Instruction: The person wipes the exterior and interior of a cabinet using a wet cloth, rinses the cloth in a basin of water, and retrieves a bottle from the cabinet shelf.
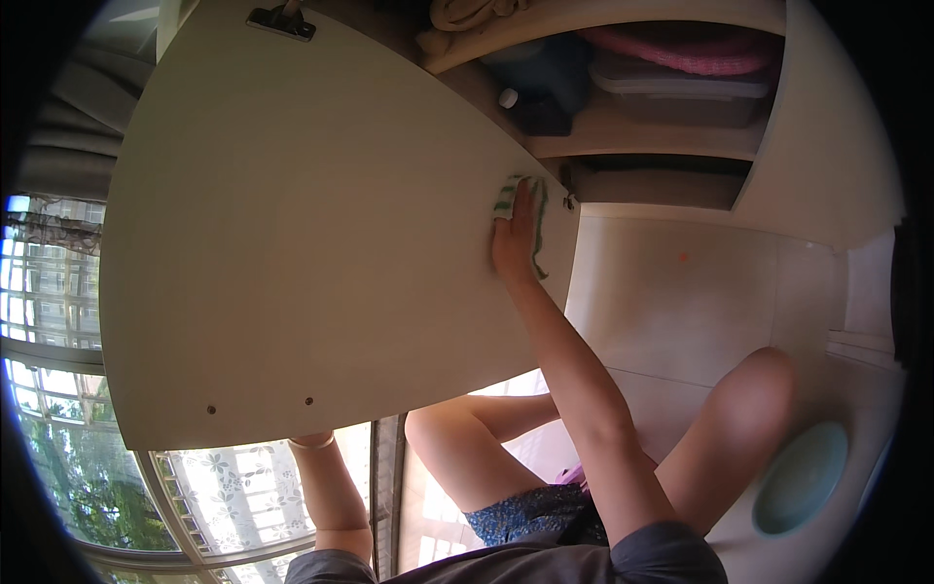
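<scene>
My right hand (pixel 515 237) presses a green-and-white striped cloth (pixel 541 212) flat against the inner face of a pale cabinet door (pixel 328 241), low down near its hinge edge. The door stands open. My left arm reaches up behind the door's far edge; a bracelet shows at the wrist, and only a sliver of my left hand (pixel 315 439) is visible there, its fingers hidden by the door. Two screws sit in the door near that edge. A metal hinge (pixel 568 198) is close to the cloth, at the door's corner.
The cabinet's shelves (pixel 649 142) hold a lidded plastic box (pixel 678 91), a pink woven item (pixel 686 55) and a dark bottle with a white cap (pixel 540 113). A pale green basin (pixel 800 478) stands on the tiled floor (pixel 671 306) beside my right knee. Windows and curtains are at the left.
</scene>
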The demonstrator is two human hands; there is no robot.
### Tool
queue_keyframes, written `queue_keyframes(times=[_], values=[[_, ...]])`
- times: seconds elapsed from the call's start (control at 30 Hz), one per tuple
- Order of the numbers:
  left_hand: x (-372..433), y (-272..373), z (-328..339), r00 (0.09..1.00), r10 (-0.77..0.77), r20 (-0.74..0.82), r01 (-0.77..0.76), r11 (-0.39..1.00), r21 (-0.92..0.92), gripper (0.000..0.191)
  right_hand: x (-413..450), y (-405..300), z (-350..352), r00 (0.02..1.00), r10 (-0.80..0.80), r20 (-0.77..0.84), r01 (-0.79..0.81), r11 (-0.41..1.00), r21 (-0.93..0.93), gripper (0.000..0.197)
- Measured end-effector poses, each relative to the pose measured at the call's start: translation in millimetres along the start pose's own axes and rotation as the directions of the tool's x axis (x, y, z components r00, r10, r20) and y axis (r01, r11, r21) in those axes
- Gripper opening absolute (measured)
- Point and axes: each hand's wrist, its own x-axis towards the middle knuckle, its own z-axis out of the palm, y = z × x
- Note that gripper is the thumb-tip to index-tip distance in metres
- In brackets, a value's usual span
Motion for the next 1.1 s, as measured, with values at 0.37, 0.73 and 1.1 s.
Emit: queue_keyframes(times=[0.37, 0.73, 1.1], values=[[8.8, -1.7, 0.5, 0.998, -0.046, 0.034, 0.050, 0.991, -0.126, 0.044, 33.2, -30.1, -10.2, 0.945, -0.327, -0.003, 0.326, 0.940, 0.106, 0.054], [6.6, -6.7, -3.2, 0.993, -0.089, 0.082, 0.105, 0.969, -0.222, 0.043, 23.6, -182.4, 14.5, 0.787, -0.597, 0.154, 0.598, 0.800, 0.048, 0.061], [6.3, -10.9, 7.3, 0.982, -0.103, 0.157, 0.158, 0.906, -0.393, 0.043, 14.8, 31.2, -12.1, 0.995, 0.084, -0.049, -0.082, 0.996, 0.026, 0.056]])
